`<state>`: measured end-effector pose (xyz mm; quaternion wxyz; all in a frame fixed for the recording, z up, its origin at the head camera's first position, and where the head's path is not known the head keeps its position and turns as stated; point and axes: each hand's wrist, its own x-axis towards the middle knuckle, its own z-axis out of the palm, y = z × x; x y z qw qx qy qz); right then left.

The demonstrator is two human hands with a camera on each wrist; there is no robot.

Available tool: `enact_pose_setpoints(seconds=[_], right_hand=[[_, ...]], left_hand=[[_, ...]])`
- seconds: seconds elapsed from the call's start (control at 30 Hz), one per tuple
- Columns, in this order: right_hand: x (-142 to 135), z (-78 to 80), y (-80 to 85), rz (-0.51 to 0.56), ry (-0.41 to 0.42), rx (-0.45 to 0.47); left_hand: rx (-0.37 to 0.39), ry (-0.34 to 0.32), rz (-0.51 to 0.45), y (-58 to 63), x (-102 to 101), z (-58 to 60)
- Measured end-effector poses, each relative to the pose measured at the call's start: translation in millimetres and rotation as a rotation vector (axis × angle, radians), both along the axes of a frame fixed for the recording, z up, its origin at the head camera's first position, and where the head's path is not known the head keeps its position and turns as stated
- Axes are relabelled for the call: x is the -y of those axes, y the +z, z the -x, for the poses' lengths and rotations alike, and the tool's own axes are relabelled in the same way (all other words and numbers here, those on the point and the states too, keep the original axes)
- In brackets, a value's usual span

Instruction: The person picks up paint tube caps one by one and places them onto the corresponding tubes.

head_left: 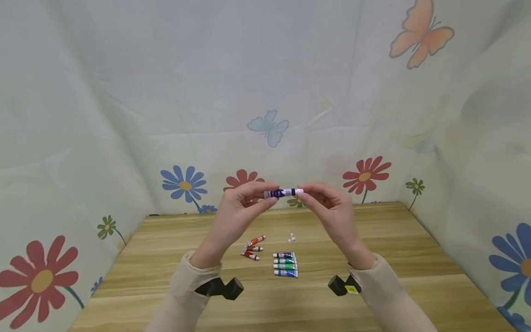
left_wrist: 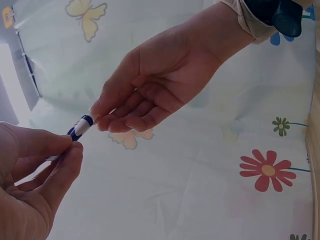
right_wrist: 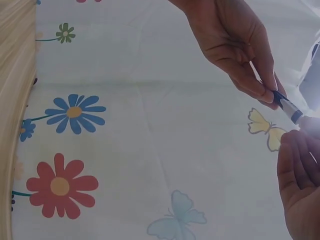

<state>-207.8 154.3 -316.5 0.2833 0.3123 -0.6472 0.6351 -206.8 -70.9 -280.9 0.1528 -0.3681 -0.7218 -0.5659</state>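
Note:
Held up level above the table is a small purple-and-white paint tube [head_left: 284, 192] with a white cap at its right end. My left hand [head_left: 239, 207] pinches the tube's flat end between thumb and fingers. The thumb and fingertips of my right hand [head_left: 332, 210] pinch the white cap [head_left: 300, 191]. In the left wrist view the right hand [left_wrist: 162, 75] reaches in to the capped end, its other fingers loosely bent. In the right wrist view the left hand [right_wrist: 235, 47] grips the dark end of the tube [right_wrist: 287, 106].
On the wooden table [head_left: 332, 295] several blue and green tubes [head_left: 285, 266] lie stacked in a column. To their left is a loose group of red and orange tubes [head_left: 253, 249]. A few small white caps [head_left: 292, 239] lie behind. A flower-printed cloth [head_left: 207, 92] surrounds the table.

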Motion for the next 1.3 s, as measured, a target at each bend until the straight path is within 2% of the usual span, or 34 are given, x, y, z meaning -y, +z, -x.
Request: enact_pose_setpoints(seconds=[0.1,0.17,0.43,0.53,0.6,0.7,0.8,0.9,0.97,1.17,1.3], right_hand=[[-1,1.0,-1.5,-0.043,-0.004,-0.014],[-1,1.4,-3.0,-0.063,-0.013,-0.014],[-6,0.6,-6.1,-0.088,-0.021,0.066],[-8,-0.5,-5.1,-0.083,-0.015,0.109],[-9,-1.3,-4.1,-0.079,-0.017,0.129],[-11,-3.2,-2.0,-0.107,-0.031,0.147],[-13,-5.3,-0.1,-0.177,-0.035,0.155],[-16,-7.6,2.0,-0.254,-0.048,0.12],[-18,-8.5,3.5,-0.294,-0.071,0.046],[-20,-6.2,9.6,-0.365,-0.132,-0.261],[-21,-4.9,11.4,-0.399,-0.149,-0.335]], left_hand=[[0.015,0.013,0.001,-1.7,1,-0.7],[-0.001,0.017,0.001,-3.7,0,-1.1],[-0.263,0.044,0.079,-10.4,-5,-1.6],[-0.315,0.053,0.092,-10.0,-6,-1.2],[-0.325,0.047,0.089,-9.3,-7,-0.2],[-0.283,0.018,0.056,-9.2,-8,1.9],[-0.203,-0.013,0.02,-10.0,-7,2.9],[-0.127,-0.021,0.007,-10.3,-4,3.1],[-0.087,-0.014,0.008,-9.2,-2,3.7],[-0.006,0.003,0.019,-3.5,5,2.6],[0.028,-0.006,0.042,-2.7,6,0.0]])
